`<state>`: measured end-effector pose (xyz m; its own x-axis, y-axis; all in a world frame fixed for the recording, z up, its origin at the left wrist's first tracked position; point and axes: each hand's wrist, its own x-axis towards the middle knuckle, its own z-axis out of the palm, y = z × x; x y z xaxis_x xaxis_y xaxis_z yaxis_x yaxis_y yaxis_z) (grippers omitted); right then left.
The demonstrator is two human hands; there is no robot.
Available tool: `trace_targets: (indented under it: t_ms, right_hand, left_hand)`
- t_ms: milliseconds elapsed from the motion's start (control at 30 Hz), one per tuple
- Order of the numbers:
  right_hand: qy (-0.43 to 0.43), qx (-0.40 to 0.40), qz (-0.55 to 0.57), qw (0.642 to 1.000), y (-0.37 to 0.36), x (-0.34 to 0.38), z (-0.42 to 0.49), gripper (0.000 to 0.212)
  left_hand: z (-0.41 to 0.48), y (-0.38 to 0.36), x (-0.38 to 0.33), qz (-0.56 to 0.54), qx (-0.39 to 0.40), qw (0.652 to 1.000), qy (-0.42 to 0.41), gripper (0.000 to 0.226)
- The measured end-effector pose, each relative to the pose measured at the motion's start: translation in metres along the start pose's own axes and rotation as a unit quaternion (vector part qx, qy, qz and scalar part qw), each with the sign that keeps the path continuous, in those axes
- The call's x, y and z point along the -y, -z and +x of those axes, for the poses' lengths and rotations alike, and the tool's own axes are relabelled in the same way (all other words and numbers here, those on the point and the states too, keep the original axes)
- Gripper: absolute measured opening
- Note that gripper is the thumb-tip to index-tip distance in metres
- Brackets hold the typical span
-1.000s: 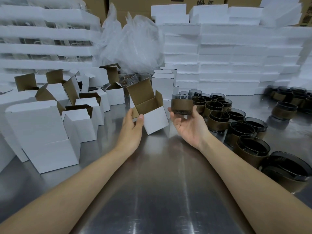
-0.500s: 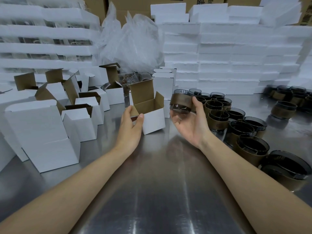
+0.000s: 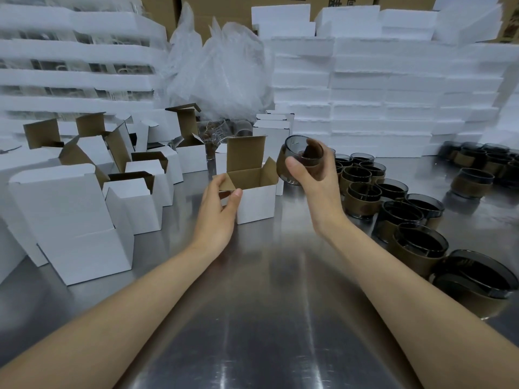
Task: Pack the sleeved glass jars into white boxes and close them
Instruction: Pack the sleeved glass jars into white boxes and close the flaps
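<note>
Right hand [image 3: 314, 182] wrapped round a tipped glass jar [image 3: 300, 161], up above the open white box [image 3: 254, 202], just right of it. Left hand [image 3: 219, 211] pinching the box's left flap on the table [image 3: 252, 318].

Stainless steel bench [image 3: 252, 318]: reflective, spans the foreground. Foam slab stacks [image 3: 379, 88]: white, from 12 to 2 o'clock. Foam trays [image 3: 70, 68]: layered, at 10 o'clock. Clear plastic bags [image 3: 222, 68]: crumpled, at 12 o'clock. Cardboard cartons [image 3: 213, 9]: brown, behind the bags.
</note>
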<state>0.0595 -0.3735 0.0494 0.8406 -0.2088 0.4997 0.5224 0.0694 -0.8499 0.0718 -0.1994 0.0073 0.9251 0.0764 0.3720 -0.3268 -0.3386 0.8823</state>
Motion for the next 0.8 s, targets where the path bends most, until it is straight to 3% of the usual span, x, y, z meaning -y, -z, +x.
trace_targets:
  t_ms: [300,433,600,800]
  right_hand:
    - [0.130,0.011,-0.195,0.972,-0.010,0.001,-0.011,0.059]
    - [0.188,0.015,-0.261,0.947,-0.010,-0.003,-0.011,0.045]
    - [0.141,-0.022,-0.342,0.929,-0.008,-0.014,-0.007,0.032]
    - [0.168,-0.037,-0.361,0.917,-0.010,-0.014,-0.005,0.035]
  left_hand:
    - [-0.007,-0.001,-0.005,0.003,0.055,0.996,-0.071,0.040]
    - [-0.009,-0.002,-0.009,0.002,0.056,0.996,-0.073,0.041]
    - [-0.008,-0.001,-0.009,0.008,0.059,0.996,-0.073,0.041]
    - [-0.008,0.000,-0.008,0.001,0.052,0.996,-0.076,0.039]
